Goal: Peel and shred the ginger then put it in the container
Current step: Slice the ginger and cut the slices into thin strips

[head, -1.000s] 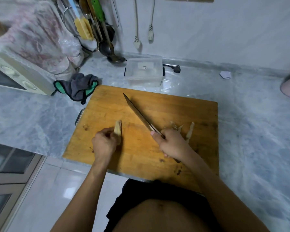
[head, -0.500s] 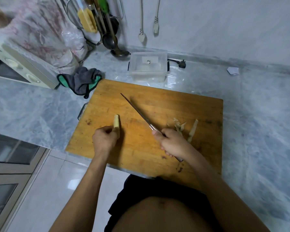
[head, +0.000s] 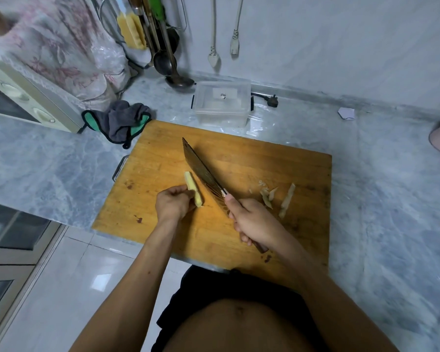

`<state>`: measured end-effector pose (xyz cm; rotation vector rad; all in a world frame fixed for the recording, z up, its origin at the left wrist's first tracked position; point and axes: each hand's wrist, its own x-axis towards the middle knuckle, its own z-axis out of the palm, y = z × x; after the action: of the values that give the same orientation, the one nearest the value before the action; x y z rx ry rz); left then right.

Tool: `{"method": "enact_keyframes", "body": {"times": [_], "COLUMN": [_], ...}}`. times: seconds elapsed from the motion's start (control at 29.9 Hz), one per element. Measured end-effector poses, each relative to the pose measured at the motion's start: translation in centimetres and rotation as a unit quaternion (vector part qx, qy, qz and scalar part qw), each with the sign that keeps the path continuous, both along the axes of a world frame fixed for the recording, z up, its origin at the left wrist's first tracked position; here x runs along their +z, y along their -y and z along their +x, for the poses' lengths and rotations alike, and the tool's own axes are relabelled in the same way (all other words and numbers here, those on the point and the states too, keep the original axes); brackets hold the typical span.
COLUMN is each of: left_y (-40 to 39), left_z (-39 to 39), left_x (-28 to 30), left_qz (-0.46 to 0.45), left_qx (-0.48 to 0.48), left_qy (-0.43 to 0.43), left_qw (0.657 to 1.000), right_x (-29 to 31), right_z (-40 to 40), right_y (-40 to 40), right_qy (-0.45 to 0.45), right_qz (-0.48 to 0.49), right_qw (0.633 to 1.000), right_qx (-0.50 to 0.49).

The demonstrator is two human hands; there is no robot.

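Wooden cutting board [head: 239,158] is serving as your reference, lying on the marble counter [head: 48,158]. Your left hand [head: 172,205] is pinching the pale peeled ginger [head: 193,189] against the board near its middle. Your right hand [head: 254,221] is gripping the knife [head: 203,174] by its handle, the blade slanting just right of the ginger. Peel strips [head: 277,198] are lying toward the board's right side. Beyond the board's far edge, the clear container [head: 222,104] is standing.
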<state>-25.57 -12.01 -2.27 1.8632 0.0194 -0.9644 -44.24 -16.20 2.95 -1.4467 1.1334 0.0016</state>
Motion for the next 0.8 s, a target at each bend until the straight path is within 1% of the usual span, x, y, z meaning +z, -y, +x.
{"method": "enact_keyframes", "body": {"times": [0.13,0.3,0.37,0.57,0.63,0.7,0.8], "left_y": [0.2,0.4,0.5,-0.2,-0.5,-0.6,-0.6], "left_z": [0.2,-0.1,-0.1,0.3,0.5,0.5,-0.1], "left_x": [-0.7,-0.6,-0.4,0.8,1.0,1.0,1.1], "left_qz": [0.040,0.057,0.053,-0.001,-0.004,-0.003,-0.031], "left_qx": [-0.028,-0.067,-0.058,-0.004,-0.031,-0.080,-0.136], "left_qy": [0.044,0.104,0.092,-0.031,-0.042,-0.040,-0.027], "left_qw": [0.998,0.991,0.993,0.999,0.999,0.996,0.990], "right_x": [-0.2,-0.1,0.0,0.1,0.2,0.3,0.4], "right_z": [0.5,0.9,1.0,0.7,0.7,0.6,0.5], "right_y": [-0.5,-0.9,-0.9,-0.6,-0.5,-0.5,-0.7], "right_qy": [-0.008,0.006,0.005,0.011,0.016,0.021,0.029], "right_qz": [0.008,0.021,0.021,0.018,0.018,0.017,0.019], "right_qw": [1.000,1.000,1.000,1.000,1.000,1.000,0.999], "right_qx": [0.015,0.005,0.006,0.000,-0.003,-0.001,0.003]}}
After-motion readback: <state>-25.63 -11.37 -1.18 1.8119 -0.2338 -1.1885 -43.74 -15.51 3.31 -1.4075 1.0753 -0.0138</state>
